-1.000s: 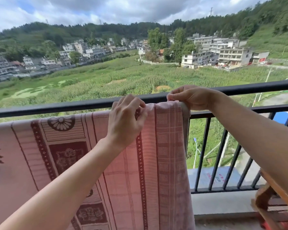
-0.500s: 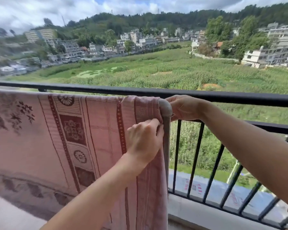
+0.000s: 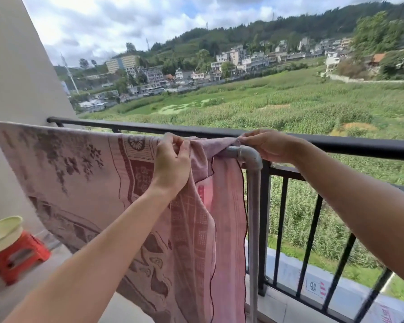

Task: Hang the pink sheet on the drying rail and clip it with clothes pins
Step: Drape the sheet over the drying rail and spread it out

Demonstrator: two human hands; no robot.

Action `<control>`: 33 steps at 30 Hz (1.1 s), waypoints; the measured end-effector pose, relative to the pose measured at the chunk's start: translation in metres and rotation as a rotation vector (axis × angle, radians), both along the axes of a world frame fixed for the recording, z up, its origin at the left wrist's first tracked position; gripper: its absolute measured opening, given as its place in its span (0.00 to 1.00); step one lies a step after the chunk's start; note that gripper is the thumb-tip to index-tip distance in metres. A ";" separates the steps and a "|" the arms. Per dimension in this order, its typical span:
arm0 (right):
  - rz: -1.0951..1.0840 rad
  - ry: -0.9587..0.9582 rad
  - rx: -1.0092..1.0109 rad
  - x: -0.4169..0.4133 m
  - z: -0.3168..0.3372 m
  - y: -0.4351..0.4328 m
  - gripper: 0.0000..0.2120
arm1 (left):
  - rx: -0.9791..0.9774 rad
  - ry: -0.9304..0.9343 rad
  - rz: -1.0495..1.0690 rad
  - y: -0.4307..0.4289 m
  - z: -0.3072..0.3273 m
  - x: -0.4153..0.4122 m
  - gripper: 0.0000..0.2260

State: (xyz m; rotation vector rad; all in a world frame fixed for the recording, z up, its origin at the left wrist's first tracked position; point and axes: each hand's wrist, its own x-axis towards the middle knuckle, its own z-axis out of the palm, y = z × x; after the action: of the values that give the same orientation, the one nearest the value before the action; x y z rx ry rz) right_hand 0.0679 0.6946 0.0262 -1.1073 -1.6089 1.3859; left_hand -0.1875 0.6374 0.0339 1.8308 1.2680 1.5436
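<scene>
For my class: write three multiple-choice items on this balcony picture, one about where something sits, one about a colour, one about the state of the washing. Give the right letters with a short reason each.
1. Where is the pale round plastic basin?
A. on the red plastic stool
B. hung on the black balcony railing
C. on top of the sheet

2. What colour is the pipe drying rail with its elbow joint?
A. red
B. grey
C. yellow

3. How is the pink patterned sheet at its right end?
A. flat and clipped with pins
B. bunched between both hands
C. fallen to the floor

Answers:
1 A: the basin rests on the red plastic stool at lower left.
2 B: the rail is grey; the black balcony railing stands behind it.
3 B: the left hand and right hand each pinch gathered cloth on the rail; no pins show.
</scene>
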 end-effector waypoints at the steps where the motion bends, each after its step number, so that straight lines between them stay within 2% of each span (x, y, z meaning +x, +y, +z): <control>1: -0.027 -0.027 0.024 -0.007 0.007 0.007 0.10 | 0.074 0.063 -0.008 0.006 0.004 -0.008 0.05; 3: -0.076 -0.050 0.069 -0.041 0.019 0.030 0.11 | 0.265 0.280 -0.012 0.026 0.012 -0.037 0.06; 5: -0.154 -0.040 0.109 -0.072 0.027 0.052 0.11 | 0.419 0.662 0.038 0.048 0.016 -0.061 0.21; 7: -0.258 -0.070 0.146 -0.093 0.032 0.070 0.10 | 0.465 1.036 0.135 0.066 0.014 -0.078 0.31; 9: -0.327 -0.175 0.153 -0.117 0.032 0.090 0.11 | 0.430 1.206 0.212 0.085 0.010 -0.100 0.29; 11: -0.315 -0.360 0.161 -0.135 0.030 0.101 0.10 | 0.362 1.129 0.212 0.105 0.008 -0.118 0.18; 13: -0.277 -0.502 0.194 -0.152 0.028 0.112 0.09 | 0.248 0.899 0.136 0.133 0.010 -0.140 0.07; 14: -0.255 -0.501 0.217 -0.160 0.029 0.118 0.09 | 0.177 0.777 0.069 0.146 0.012 -0.151 0.07; 15: -0.226 -0.468 0.234 -0.166 0.032 0.120 0.10 | 0.117 0.678 0.001 0.156 0.015 -0.160 0.13; 17: -0.126 -0.436 0.246 -0.180 0.040 0.122 0.13 | 0.025 0.574 -0.088 0.171 0.017 -0.175 0.20; 20: -0.037 -0.582 0.263 -0.210 0.047 0.129 0.17 | -0.067 0.443 -0.151 0.185 0.018 -0.191 0.22; 22: -0.084 -0.630 0.315 -0.235 0.046 0.144 0.17 | -0.098 0.352 -0.161 0.203 0.015 -0.209 0.21; 25: -0.140 -0.596 0.386 -0.252 0.043 0.153 0.13 | -0.066 0.347 -0.138 0.215 0.010 -0.222 0.15; 28: -0.150 -0.552 0.405 -0.231 0.038 0.144 0.06 | 0.038 0.357 -0.087 0.199 0.004 -0.202 0.07; 31: -0.219 -0.338 0.373 -0.227 0.042 0.140 0.03 | 0.133 0.411 -0.038 0.191 0.003 -0.200 0.11; 33: -0.256 -0.269 0.408 -0.231 0.045 0.139 0.04 | 0.151 0.466 -0.061 0.189 0.000 -0.202 0.17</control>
State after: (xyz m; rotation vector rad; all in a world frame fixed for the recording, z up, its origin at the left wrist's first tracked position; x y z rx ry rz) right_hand -0.1632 0.8339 0.0716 -1.2304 -1.7630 0.7242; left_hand -0.3898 0.8264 0.0341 2.4021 1.2967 1.2490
